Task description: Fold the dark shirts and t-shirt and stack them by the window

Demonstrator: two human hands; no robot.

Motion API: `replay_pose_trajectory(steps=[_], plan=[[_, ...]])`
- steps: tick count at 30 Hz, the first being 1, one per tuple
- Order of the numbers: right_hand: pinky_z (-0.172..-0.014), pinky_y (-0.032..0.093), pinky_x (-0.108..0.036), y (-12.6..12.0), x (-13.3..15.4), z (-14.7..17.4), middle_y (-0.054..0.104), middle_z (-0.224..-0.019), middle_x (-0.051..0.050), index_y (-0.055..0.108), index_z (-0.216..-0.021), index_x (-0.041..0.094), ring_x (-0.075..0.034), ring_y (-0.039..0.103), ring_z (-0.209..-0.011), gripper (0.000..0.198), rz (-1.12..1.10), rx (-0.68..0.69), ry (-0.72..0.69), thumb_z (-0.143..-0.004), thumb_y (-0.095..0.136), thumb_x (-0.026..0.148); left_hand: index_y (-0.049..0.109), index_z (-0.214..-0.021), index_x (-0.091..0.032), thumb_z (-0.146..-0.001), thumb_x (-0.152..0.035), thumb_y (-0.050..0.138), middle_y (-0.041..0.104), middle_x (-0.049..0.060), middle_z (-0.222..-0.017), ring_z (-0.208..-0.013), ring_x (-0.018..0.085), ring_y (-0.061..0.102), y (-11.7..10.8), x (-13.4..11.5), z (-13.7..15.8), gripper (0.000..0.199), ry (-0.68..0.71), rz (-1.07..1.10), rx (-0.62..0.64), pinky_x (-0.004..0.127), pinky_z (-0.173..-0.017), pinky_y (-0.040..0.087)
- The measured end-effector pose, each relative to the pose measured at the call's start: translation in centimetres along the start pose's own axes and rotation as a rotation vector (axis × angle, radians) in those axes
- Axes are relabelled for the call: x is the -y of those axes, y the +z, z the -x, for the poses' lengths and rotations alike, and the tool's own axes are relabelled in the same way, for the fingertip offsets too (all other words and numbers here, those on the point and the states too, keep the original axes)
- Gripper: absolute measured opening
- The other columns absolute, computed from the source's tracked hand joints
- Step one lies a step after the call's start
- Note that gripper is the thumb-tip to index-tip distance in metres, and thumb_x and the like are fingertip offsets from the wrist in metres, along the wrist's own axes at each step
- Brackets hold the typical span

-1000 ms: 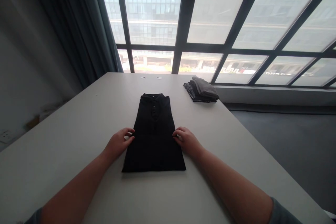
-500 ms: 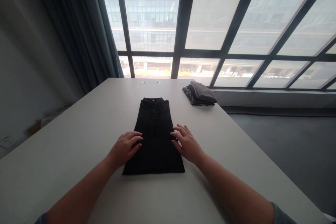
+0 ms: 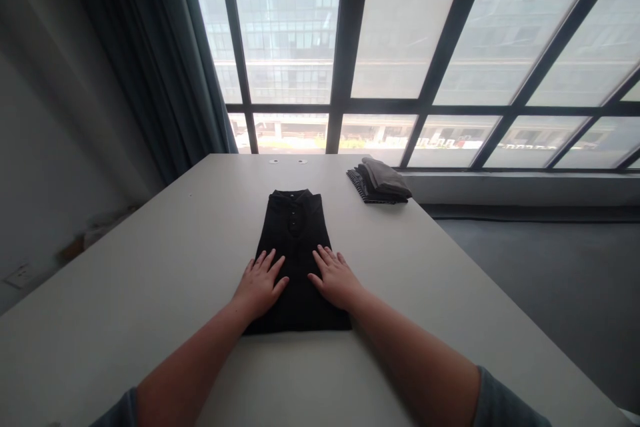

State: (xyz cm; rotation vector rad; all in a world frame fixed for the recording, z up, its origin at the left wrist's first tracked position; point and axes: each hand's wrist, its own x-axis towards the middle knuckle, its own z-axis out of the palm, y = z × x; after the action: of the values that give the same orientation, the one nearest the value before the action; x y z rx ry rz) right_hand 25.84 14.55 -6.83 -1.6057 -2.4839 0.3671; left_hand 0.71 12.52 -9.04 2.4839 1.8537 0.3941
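Note:
A black collared shirt point(image 3: 295, 233), folded into a long panel, lies flat on the white table point(image 3: 160, 267) with its collar and buttons at the far end. My left hand point(image 3: 261, 282) rests on the left side of the shirt, palm down and fingers spread. On the right side of the cloth lies my right hand point(image 3: 336, 278), also flat with its fingers apart. Neither hand grips anything. The shirt's side edges are partly hidden under my hands and wrists.
A stack of folded grey and dark clothes point(image 3: 381, 181) sits near the table's far right edge. Two small white fittings point(image 3: 303, 161) show at the back. Beyond stand a dark curtain point(image 3: 150, 60) and large windows point(image 3: 385, 33); grey floor point(image 3: 540, 260) lies to the right.
Both hands have moved inward over the shirt and flattened onto it, fingers spreading. Before, they were curved at its two side edges.

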Motion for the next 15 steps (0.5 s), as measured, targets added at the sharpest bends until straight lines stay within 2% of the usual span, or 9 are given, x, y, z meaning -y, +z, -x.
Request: replay_pose_trajectory(steps=[7, 15], plan=[[-0.13, 0.012, -0.053, -0.5, 0.3, 2.2, 0.018, -0.172, -0.014, 0.032, -0.164, 0.012, -0.031, 0.015, -0.161, 0.072, 0.008, 0.021, 0.003, -0.105, 0.04, 0.053, 0.05, -0.156, -0.024, -0.103, -0.051, 0.048, 0.038, 0.013, -0.167, -0.155, 0.036, 0.033, -0.2, -1.8, 1.5, 0.06, 0.019, -0.034, 0.0, 0.057, -0.124, 0.03], [-0.13, 0.013, -0.054, -0.3, 1.1, 8.4, 0.016, -0.171, -0.013, 0.031, -0.165, 0.012, -0.032, 0.017, -0.16, 0.075, -0.006, 0.046, 0.012, -0.103, 0.047, 0.052, 0.048, -0.157, -0.027, -0.1, -0.048, 0.055, 0.035, 0.011, -0.168, -0.156, 0.036, 0.031, -0.1, -4.7, 6.9, 0.061, 0.019, 0.054, 0.032, 0.059, -0.124, 0.031]])
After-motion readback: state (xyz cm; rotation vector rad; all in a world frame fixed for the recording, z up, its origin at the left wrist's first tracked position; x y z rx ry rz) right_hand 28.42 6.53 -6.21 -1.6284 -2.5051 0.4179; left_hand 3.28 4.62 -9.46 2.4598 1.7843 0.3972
